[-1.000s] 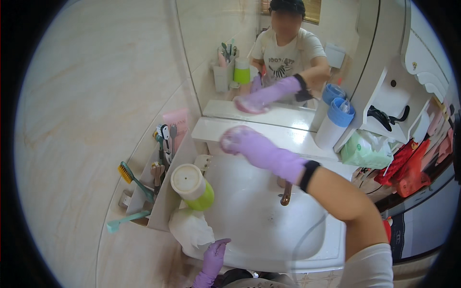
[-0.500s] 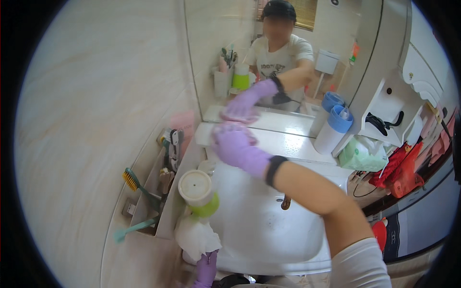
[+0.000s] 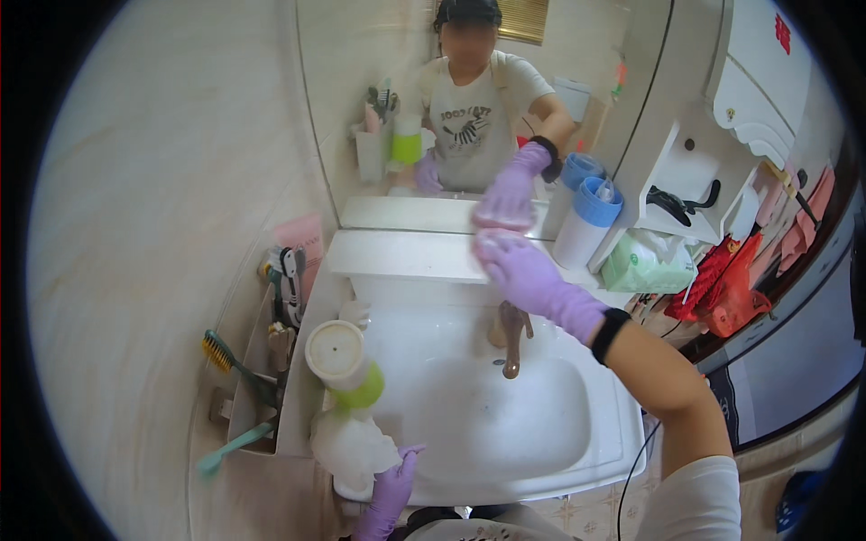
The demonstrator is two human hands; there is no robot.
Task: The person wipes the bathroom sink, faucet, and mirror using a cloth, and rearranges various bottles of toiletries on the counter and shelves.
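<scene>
My right hand, in a purple glove, presses a pink cloth onto the white ledge under the mirror. Glove and cloth both show in the reflection, and the fingers partly cover the cloth. At the lower left, my left hand, also gloved in purple, is by the front rim of the white sink, one finger stretched out. Right beside it lies a crumpled white tissue-like bundle. Behind the bundle, a white and green container with a round top stands on the left rim.
A brown faucet rises behind the basin. On the right are a white bottle with a blue top, a green tissue pack and a wall cabinet. A holder with brushes and a pink tube hangs on the left wall.
My right hand has slid the pink cloth rightward along the ledge, toward the blue-topped bottle. The left hand shows more fully beside the white bundle. The view has shifted, uncovering the faucet.
</scene>
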